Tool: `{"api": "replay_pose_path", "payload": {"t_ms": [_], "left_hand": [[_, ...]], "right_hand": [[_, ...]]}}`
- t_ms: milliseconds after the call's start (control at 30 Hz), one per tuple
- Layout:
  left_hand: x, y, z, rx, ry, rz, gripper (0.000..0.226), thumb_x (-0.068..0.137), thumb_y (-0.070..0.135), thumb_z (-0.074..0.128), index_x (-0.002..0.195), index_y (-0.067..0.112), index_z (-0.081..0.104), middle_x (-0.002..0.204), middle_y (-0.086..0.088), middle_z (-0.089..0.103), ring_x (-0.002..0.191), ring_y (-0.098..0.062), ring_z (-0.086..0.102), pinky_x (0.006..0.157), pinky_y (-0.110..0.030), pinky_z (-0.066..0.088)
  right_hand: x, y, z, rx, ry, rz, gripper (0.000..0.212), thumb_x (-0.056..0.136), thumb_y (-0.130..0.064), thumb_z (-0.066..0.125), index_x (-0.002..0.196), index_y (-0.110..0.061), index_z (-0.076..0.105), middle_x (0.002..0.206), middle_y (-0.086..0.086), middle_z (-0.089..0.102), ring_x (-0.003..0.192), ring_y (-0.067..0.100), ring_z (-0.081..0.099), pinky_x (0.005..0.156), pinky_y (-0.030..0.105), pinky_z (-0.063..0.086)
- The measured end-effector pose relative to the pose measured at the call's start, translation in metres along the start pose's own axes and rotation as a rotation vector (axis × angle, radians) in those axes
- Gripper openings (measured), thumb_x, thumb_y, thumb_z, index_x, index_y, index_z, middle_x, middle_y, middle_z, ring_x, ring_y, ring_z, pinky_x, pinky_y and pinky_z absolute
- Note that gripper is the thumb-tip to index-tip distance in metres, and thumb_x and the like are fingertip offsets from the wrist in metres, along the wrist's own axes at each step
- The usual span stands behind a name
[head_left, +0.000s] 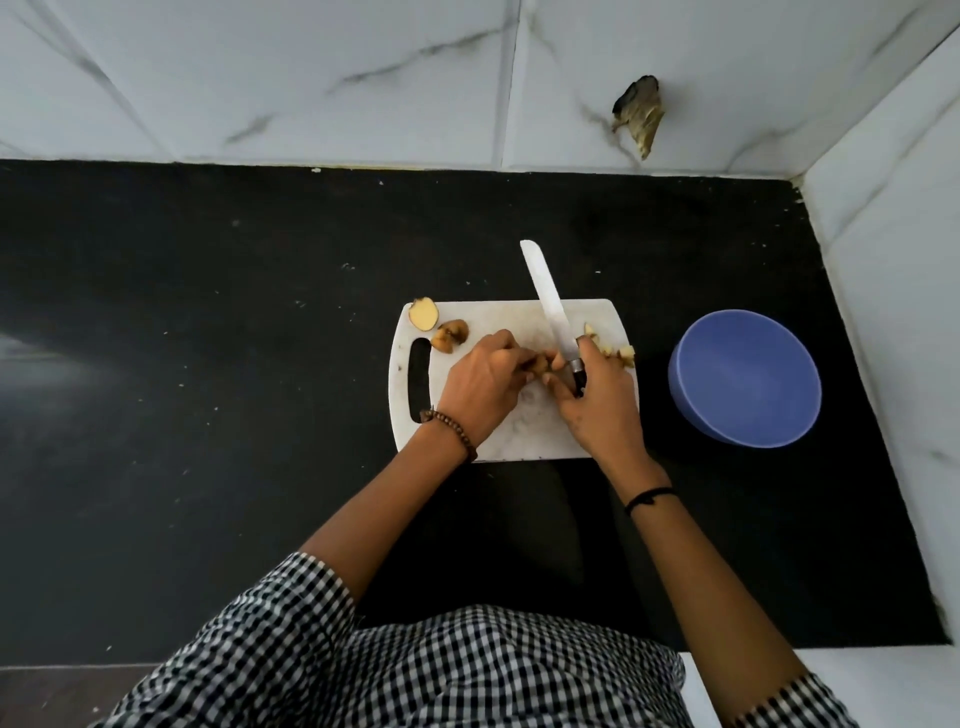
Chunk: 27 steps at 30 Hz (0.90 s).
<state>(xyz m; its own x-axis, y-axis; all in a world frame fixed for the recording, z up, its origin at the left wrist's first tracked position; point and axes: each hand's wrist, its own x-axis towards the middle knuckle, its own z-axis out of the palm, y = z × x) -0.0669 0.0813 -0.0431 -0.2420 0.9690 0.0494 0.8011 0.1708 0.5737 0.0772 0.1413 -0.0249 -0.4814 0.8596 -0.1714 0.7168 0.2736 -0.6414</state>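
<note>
While your right hand (597, 405) wraps tight round the dark handle of the knife (548, 301), blade pointing away from you across the white cutting board (519, 431), your left hand (480, 387) has its fingertips curled down onto a small piece of ginger (537, 362) in the middle of the board, right at the heel of the blade. That's the piece in play, and most of it is tucked under your fingers, so how much of it is already sliced I can't tell

Now the score so far: a handful of cut pieces (626, 355) sits at the board's right edge, just behind your knife hand, so some chopping looks done. Over at the far left corner a ginger chunk (423, 314) shows its pale cut face, hanging a little over the board's edge, with a few brown scraps (451, 335) beside it near the handle slot. Whether those are trimmings or stock for cutting, I can't say

The blue bowl (745, 376) waits on the black countertop (208, 364) to the right of the board, apart from it, and nothing shows inside it

My read: you're mid-job. The piece under your fingers needs finishing, the corner chunk looks untouched by fine cuts, and nothing has gone to the bowl yet
</note>
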Motion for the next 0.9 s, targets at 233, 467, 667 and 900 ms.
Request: {"api": "replay_pose_path", "payload": {"t_ms": [233,467,667,900], "left_hand": [[-0.006,0.009,0.007,0.063,0.086,-0.012,0.020,0.090,0.017,0.063,0.109,0.010,0.068,0.099,-0.007,0.059,0.089,-0.024,0.056,0.063,-0.037,0.053],[-0.012,0.004,0.013,-0.026,0.190,0.019,0.024,0.083,0.016,0.072,0.107,0.012,0.069,0.102,-0.002,0.065,0.089,-0.020,0.061,0.060,-0.028,0.052],[-0.012,0.002,0.017,-0.046,0.251,0.001,0.023,0.083,0.021,0.073,0.104,0.014,0.070,0.094,0.001,0.068,0.084,-0.018,0.060,0.056,-0.030,0.051],[-0.013,0.000,0.018,-0.123,0.272,-0.037,0.015,0.082,0.023,0.074,0.095,0.017,0.073,0.086,0.004,0.072,0.078,-0.014,0.062,0.059,-0.031,0.054]], "right_hand": [[0.007,0.004,-0.011,-0.057,-0.027,-0.093,0.028,0.095,-0.031,0.066,0.116,-0.017,0.053,0.099,-0.002,0.060,0.088,0.016,0.060,0.075,0.031,0.053],[-0.006,0.004,-0.002,0.051,0.047,0.000,0.042,0.095,-0.033,0.064,0.131,-0.016,0.051,0.112,0.000,0.061,0.104,0.015,0.059,0.089,0.030,0.050],[-0.035,-0.004,0.000,0.171,0.120,0.110,0.032,0.101,-0.039,0.052,0.123,-0.015,0.049,0.095,-0.001,0.062,0.081,0.010,0.062,0.068,0.020,0.049],[-0.050,-0.003,0.011,0.117,0.089,0.055,0.027,0.107,-0.037,0.034,0.102,-0.017,0.050,0.075,-0.007,0.053,0.063,0.007,0.053,0.056,0.025,0.040]]}}
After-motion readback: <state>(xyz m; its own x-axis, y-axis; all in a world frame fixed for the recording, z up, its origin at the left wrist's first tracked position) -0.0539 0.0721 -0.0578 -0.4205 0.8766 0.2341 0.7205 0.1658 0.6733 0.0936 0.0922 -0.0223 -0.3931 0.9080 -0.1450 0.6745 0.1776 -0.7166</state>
